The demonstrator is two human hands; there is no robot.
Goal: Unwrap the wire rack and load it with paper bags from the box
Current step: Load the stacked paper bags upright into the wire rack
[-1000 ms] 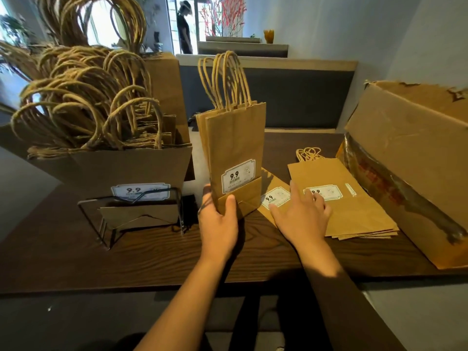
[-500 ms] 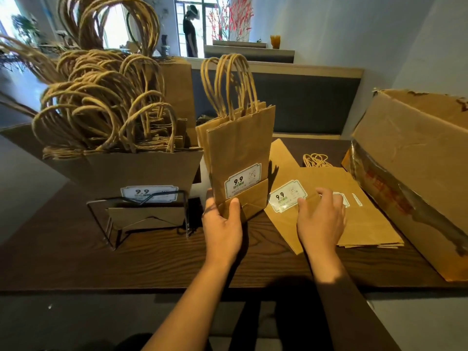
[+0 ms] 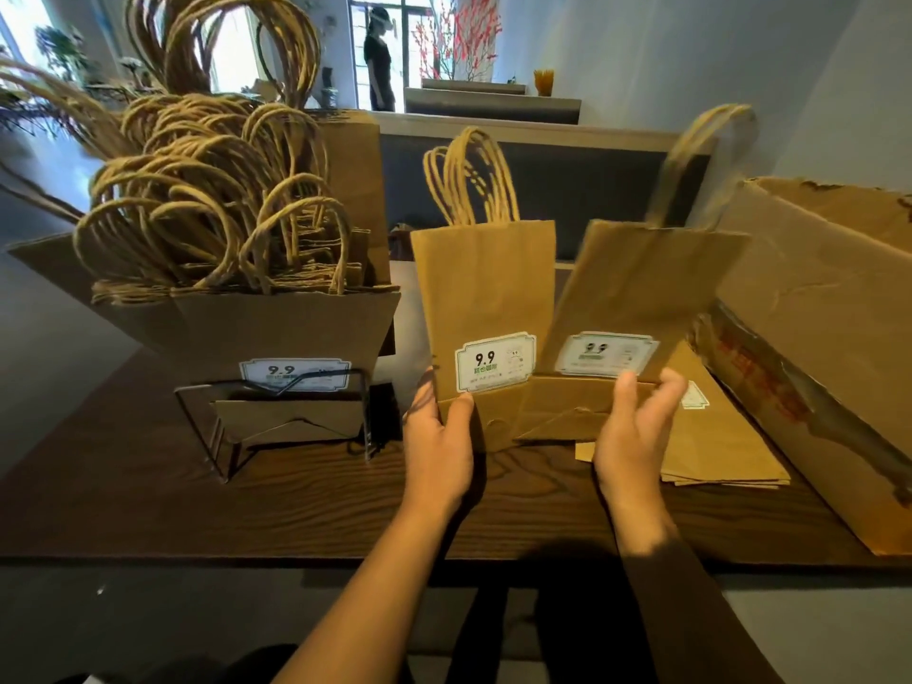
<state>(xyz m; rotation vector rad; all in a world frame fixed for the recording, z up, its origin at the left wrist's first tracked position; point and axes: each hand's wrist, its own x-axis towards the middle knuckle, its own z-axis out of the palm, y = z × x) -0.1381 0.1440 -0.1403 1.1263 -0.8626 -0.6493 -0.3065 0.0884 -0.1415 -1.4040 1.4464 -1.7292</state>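
Gathering bags upright, the left hand (image 3: 437, 449) grips a standing bundle (image 3: 486, 318) at its base while the right hand (image 3: 634, 431) pinches one tilted bag (image 3: 636, 298) beside it; the full rack (image 3: 276, 422) stands left, the box (image 3: 814, 338) right.

Quick headcount from where I'm standing: one wire rack (image 3: 276, 427) at about 9 o'clock, crammed with paper bags (image 3: 237, 269), way too many to count, the handles just blur together. Two hands in play: left hand (image 3: 437, 446) grips an upright bunch of bags (image 3: 486, 308), several handle loops, exact number unclear. Right hand (image 3: 636, 431) holds one bag (image 3: 641, 288). One flat stack (image 3: 725, 451) on the one table (image 3: 148, 496), one cardboard box (image 3: 819, 338) at 3 o'clock.
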